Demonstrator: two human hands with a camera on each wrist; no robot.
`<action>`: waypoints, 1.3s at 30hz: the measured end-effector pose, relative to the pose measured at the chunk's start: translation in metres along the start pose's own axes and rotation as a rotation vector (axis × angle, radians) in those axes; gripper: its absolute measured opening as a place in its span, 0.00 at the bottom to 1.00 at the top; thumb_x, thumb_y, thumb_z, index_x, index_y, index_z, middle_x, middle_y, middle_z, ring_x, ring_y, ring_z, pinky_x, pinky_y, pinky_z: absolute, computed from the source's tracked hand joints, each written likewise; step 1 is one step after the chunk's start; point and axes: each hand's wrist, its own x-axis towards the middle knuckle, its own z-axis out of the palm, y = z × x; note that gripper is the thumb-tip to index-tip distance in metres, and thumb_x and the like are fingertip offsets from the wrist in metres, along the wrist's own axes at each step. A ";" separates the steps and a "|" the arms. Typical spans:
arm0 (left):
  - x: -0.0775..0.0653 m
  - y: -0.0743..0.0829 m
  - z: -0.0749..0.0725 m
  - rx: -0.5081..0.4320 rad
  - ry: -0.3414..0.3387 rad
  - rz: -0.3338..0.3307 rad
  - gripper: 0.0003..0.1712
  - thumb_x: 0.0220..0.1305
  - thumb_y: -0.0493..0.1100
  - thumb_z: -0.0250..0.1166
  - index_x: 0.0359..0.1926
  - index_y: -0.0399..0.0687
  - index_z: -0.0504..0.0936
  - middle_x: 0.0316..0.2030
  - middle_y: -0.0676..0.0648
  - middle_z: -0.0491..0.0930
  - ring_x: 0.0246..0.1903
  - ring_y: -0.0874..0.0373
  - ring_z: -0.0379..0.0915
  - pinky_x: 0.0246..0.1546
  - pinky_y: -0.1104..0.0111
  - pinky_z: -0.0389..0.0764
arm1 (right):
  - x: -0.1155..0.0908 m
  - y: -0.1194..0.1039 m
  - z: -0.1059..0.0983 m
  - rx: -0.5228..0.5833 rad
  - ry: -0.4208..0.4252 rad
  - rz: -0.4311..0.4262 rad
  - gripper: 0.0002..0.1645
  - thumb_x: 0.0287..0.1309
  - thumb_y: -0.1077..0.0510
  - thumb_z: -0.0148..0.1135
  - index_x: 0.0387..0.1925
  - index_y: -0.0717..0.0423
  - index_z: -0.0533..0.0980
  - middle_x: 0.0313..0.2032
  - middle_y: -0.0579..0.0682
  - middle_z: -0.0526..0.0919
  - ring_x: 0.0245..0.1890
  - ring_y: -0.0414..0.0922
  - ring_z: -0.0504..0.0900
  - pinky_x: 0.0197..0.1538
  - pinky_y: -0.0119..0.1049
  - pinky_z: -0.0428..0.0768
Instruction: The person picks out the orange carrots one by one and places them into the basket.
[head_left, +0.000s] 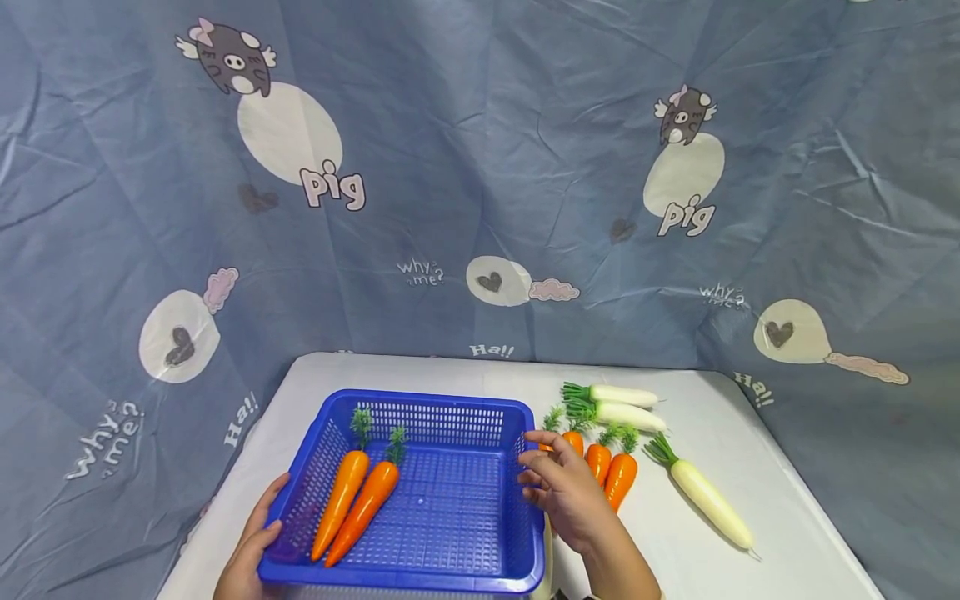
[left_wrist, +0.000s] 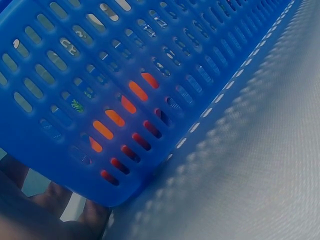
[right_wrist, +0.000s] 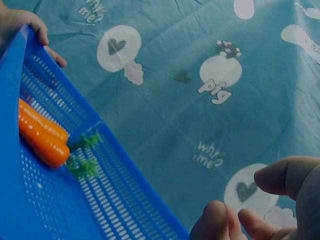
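Note:
A blue plastic basket (head_left: 450, 575) with slotted walls stands at the front of the table. Two orange carrots (head_left: 365, 514) with green tops lie side by side in its left half. My left hand (head_left: 251, 542) grips the basket's left side near the front corner, thumb at the rim and fingers along the outside. In the left wrist view the carrots glow orange through the basket wall (left_wrist: 65, 150). Beside the right rim my right hand (head_left: 566, 492) has its fingers loosely bent and thumb apart, fingertips overlapping the rim in the head view. It holds nothing.
Several more carrots (head_left: 620, 477) lie in a row just right of the basket, partly behind my right hand. Two white radishes (head_left: 626, 415) lie behind them, and another white radish (head_left: 712, 504) lies farther right. A blue-grey printed curtain (head_left: 480, 167) hangs around the white table (head_left: 795, 567).

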 end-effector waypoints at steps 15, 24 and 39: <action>0.001 0.002 0.000 -0.006 0.006 -0.014 0.32 0.85 0.48 0.35 0.83 0.63 0.40 0.64 0.77 0.60 0.60 0.82 0.68 0.56 0.77 0.76 | -0.002 0.007 -0.026 0.050 0.059 0.023 0.33 0.69 0.59 0.63 0.69 0.62 0.62 0.38 0.51 0.80 0.33 0.44 0.79 0.37 0.32 0.78; -0.003 0.001 -0.004 0.019 0.024 -0.084 0.32 0.84 0.49 0.34 0.82 0.68 0.39 0.60 0.81 0.61 0.57 0.83 0.69 0.53 0.74 0.79 | -0.003 0.011 -0.041 0.007 0.144 0.009 0.30 0.68 0.61 0.62 0.67 0.61 0.65 0.38 0.49 0.76 0.33 0.44 0.80 0.36 0.33 0.79; 0.000 0.000 -0.004 0.012 -0.001 -0.024 0.31 0.84 0.47 0.35 0.82 0.69 0.43 0.61 0.82 0.65 0.58 0.81 0.70 0.54 0.74 0.79 | -0.002 0.012 -0.060 -0.050 0.212 0.005 0.29 0.67 0.60 0.62 0.66 0.62 0.67 0.41 0.51 0.75 0.35 0.46 0.81 0.39 0.35 0.80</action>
